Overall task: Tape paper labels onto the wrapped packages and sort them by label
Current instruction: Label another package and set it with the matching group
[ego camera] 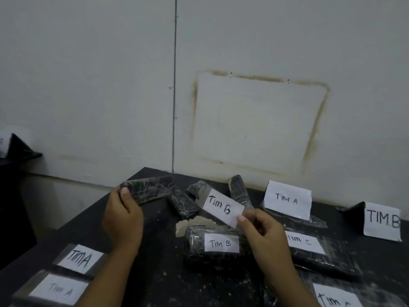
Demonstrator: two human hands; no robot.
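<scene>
My left hand [122, 218] grips a black wrapped package [148, 189] by its end. My right hand [265, 235] pinches a TIM B paper label [221, 207] beside it. A labelled package [212, 242] lies on the desk [155, 273] between my hands.

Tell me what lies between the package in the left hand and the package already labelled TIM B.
Head view: an unlabelled wrapped package lies on the table there, and a beige crumpled scrap sits beside the labelled package.
</scene>
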